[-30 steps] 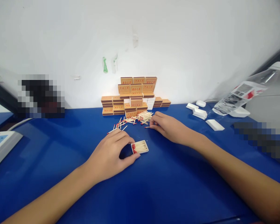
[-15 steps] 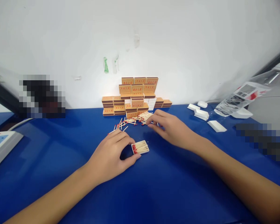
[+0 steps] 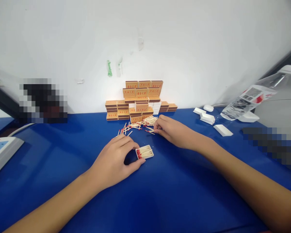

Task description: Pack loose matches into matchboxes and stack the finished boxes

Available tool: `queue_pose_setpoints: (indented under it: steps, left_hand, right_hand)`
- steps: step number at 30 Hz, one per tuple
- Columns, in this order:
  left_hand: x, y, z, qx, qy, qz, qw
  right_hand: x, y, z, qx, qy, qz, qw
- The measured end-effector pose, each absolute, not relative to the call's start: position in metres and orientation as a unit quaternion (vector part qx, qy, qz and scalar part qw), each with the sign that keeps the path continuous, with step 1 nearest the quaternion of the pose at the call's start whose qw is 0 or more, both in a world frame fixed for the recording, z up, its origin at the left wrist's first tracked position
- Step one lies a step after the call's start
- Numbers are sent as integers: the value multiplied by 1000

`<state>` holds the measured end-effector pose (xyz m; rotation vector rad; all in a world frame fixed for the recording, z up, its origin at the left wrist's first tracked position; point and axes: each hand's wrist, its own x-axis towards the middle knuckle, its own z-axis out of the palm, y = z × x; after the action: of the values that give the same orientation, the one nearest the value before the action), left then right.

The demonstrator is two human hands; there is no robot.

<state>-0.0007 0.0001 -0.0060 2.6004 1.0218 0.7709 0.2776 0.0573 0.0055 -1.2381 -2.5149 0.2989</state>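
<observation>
A small white tray (image 3: 149, 156) with red-tipped matches inside lies on the blue table (image 3: 145, 200). My left hand (image 3: 118, 158) grips it by its left end, thumb on the near side and fingers on the far side. Beyond it, loose matches (image 3: 135, 125) are spread in a pile. At the right end of this pile is my right hand (image 3: 174, 131), its thumb and forefinger pinched on a match (image 3: 150, 131) whose red head points left.
Stacked matchboxes (image 3: 142, 93) stand against the white wall behind the pile. White folded pieces (image 3: 207, 118) and a tilted clear bottle (image 3: 244, 102) are at the right. A power strip (image 3: 5, 152) sits at the left edge.
My right hand's fingers have drawn together, and matches now show at its fingertips, left of the hand. My left hand stays on the tray. The view has shifted slightly.
</observation>
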Motion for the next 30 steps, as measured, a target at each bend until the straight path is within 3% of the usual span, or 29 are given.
queue_pose_setpoints:
  steps: [9,16,30]
  left_hand:
    - [0,2,-8,887,357,270,111]
    - [-2,1,-7,883,359,276,124]
    - [-1,1,-7,889,353,264,122]
  right_hand:
    - [241,5,18,-395,-904,97,130]
    - [254,18,21,-403,-880,159,195]
    - [250,11,17,-359,-905,191,126]
